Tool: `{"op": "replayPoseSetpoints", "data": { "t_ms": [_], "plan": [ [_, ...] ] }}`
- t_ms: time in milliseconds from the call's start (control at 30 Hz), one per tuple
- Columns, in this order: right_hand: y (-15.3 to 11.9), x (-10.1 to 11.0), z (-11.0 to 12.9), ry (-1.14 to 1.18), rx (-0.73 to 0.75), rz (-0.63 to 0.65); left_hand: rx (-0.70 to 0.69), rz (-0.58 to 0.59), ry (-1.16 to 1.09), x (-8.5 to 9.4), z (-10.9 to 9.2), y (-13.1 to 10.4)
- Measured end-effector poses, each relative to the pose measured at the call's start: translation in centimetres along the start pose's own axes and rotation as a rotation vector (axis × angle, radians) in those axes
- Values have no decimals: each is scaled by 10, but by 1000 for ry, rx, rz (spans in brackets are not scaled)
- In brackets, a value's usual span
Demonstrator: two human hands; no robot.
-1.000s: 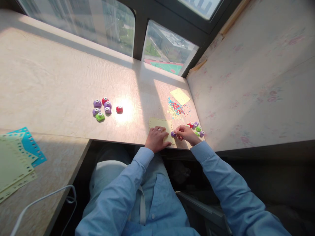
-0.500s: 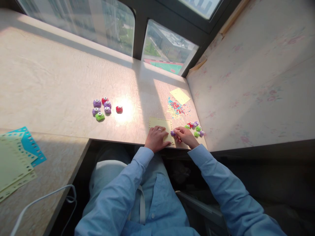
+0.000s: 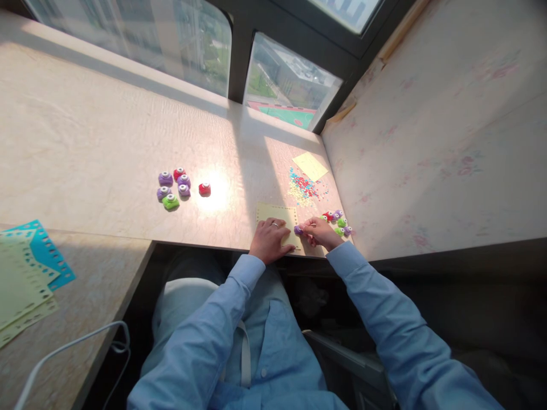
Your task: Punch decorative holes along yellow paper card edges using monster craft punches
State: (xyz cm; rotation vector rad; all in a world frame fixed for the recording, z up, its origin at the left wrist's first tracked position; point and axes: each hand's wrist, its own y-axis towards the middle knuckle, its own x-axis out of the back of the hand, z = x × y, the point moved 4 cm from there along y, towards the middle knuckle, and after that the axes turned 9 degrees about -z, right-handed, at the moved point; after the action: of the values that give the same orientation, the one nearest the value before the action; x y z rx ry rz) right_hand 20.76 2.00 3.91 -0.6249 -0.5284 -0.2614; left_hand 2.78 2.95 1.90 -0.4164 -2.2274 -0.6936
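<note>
A pale yellow sheet of paper [image 3: 265,212] with small holes punched along its edges lies near the front edge of the sill. Across it rests my left hand [image 3: 270,241], fingers spread and pressing it flat; a ring shows on one finger. Fingers and thumb of my right hand [image 3: 318,231] are closed around a small purple craft punch [image 3: 298,229] at the sheet's right edge. Whether the paper is inside the punch's slot is too small to tell. Just beyond my right hand stand several more punches in red, purple and green [image 3: 341,223].
Colored paper bits [image 3: 304,188] lie scattered beside a small yellow paper [image 3: 310,165]. More punches [image 3: 171,201] stand to the left, with a red one [image 3: 204,189] apart. Punched blue and yellow sheets [image 3: 25,279] and a white cable [image 3: 70,344] are at lower left. A papered wall [image 3: 427,142] bounds the right.
The whole view has shifted slightly left. Both hands stay at the sheet, and the purple punch remains in my right hand at its right edge.
</note>
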Motion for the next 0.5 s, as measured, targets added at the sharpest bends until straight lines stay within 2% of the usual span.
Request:
{"op": "replayPoseSetpoints", "data": {
  "t_ms": [233, 500],
  "plan": [
    [8, -2, 4, -141, -37, 10, -9, -5, 5, 0, 0, 0],
    [22, -4, 6, -361, 2, 24, -1, 3, -18, 1, -1, -1]
  ]
}}
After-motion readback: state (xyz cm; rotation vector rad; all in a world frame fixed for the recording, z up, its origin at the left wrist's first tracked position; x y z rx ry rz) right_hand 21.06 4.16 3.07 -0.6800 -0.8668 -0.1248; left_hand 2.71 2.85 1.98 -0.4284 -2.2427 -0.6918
